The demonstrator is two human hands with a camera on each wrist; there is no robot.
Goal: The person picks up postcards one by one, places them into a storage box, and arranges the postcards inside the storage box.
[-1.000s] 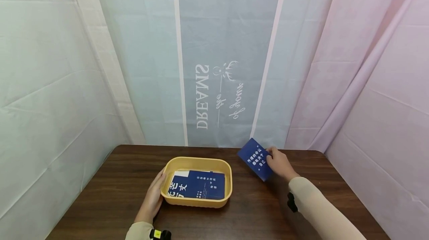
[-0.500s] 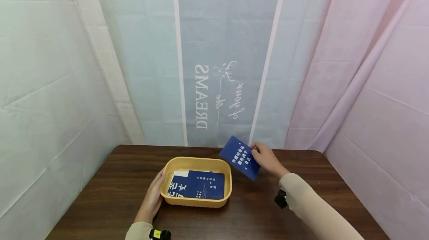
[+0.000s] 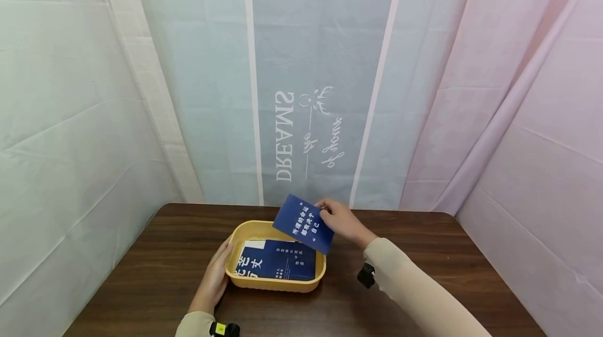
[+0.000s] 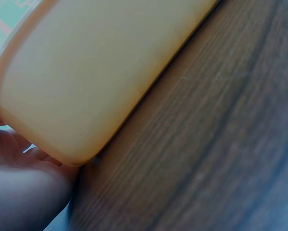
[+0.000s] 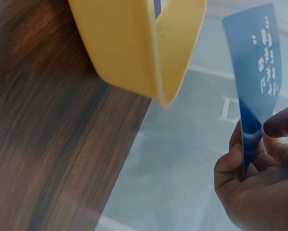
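A blue card (image 3: 303, 223) with white Chinese characters is tilted above the back right part of a yellow plastic bin (image 3: 275, 285). My right hand (image 3: 346, 222) pinches the card by its right edge, between thumb and fingers. In the right wrist view, the card (image 5: 259, 62) bends slightly near the fingertips and stands clear of the bin (image 5: 119, 48). Inside the bin lie other blue printed cards (image 3: 278, 261), overlapping, with a white patch at the back left. My left hand (image 3: 214, 277) rests along the bin's left side; in the left wrist view its fingers touch the bin's corner (image 4: 81, 96).
The bin stands on a dark brown wooden table (image 3: 414, 269). Behind the table hangs a pale blue-grey cloth (image 3: 320, 54) with mirrored lettering. White cloth walls (image 3: 70, 133) enclose the left and right sides.
My right hand has carried the blue card leftward, from the table's right side to over the bin's back right rim. The left hand and the bin have stayed in place.
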